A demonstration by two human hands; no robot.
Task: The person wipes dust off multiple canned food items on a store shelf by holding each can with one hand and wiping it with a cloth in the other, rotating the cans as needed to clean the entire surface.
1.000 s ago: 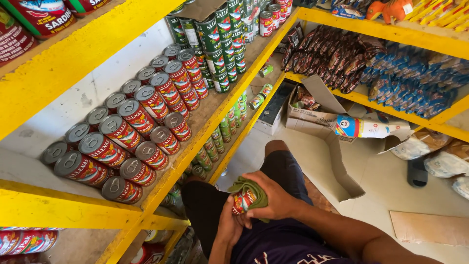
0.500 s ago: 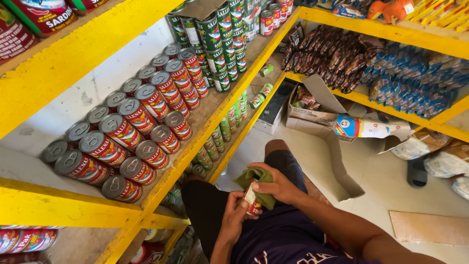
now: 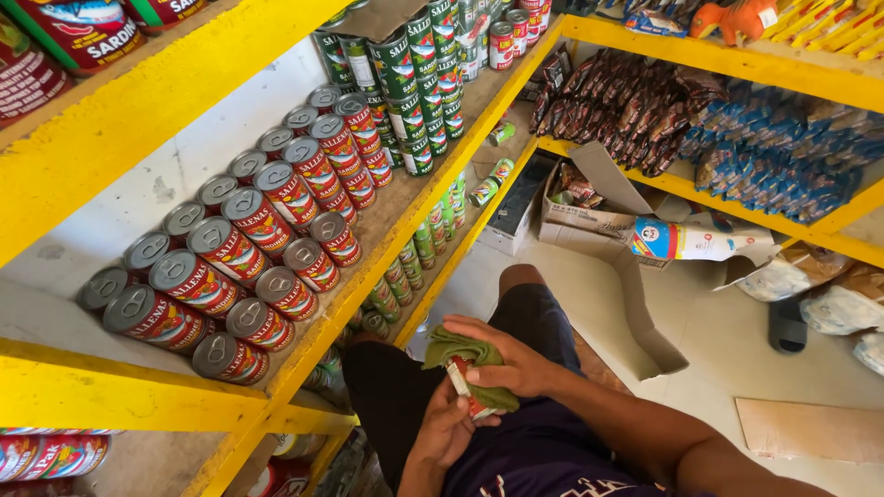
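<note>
A red-labelled tin can (image 3: 463, 387) is being wiped with a green cloth (image 3: 468, 354) over the lap.

Head view: the can is being gripped from below by the left hand (image 3: 448, 428), while the cloth is being pressed around it by the right hand (image 3: 516, 364); turning the can seems called for next. Matching cans (image 3: 249, 248) are being stored in rows on the yellow shelf (image 3: 120, 400); an opened cardboard box (image 3: 599, 207) is holding packets.
</note>
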